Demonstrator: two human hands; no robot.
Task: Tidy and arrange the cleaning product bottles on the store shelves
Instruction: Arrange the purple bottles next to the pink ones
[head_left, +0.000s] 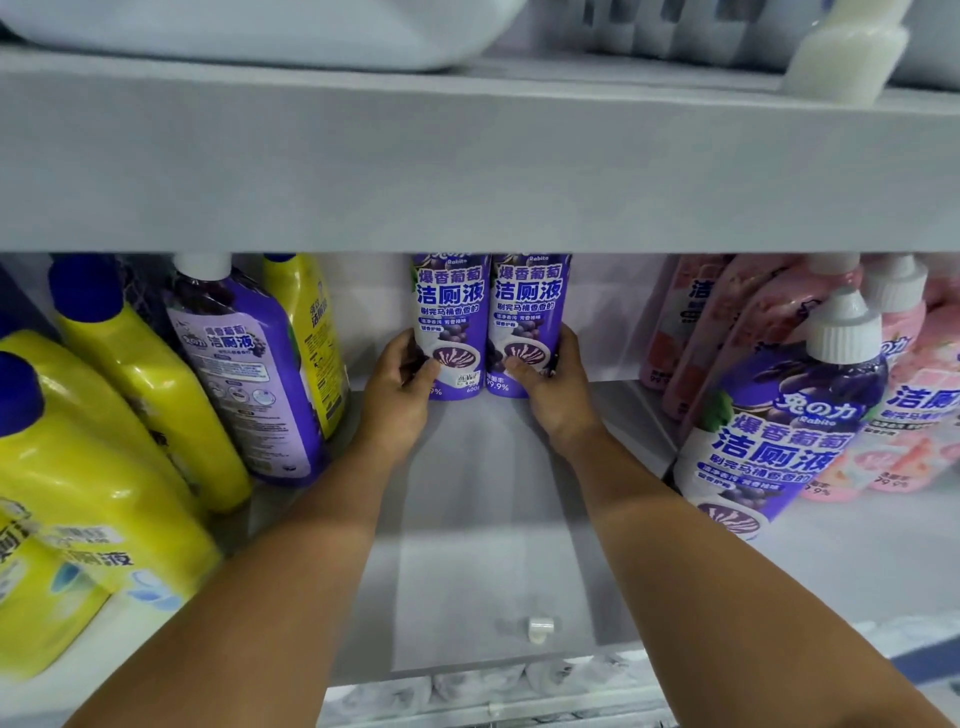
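Item: two tall purple plastic toilet-cleaner bottles (488, 322), upright, touching, at the grey shelf's (493, 519) back. Left hand (397, 387) and right hand (553, 384) each curl round one (caps hidden). Risk: uneven pushing may topple them onto the leaning purple bottle (249, 374).

Person, head view: two bare forearms, no sleeves in sight up to the frame edge. Left hand (397, 395) and right hand (553, 387) ungloved; no rings, watch, bracelet or wristband visible on either.
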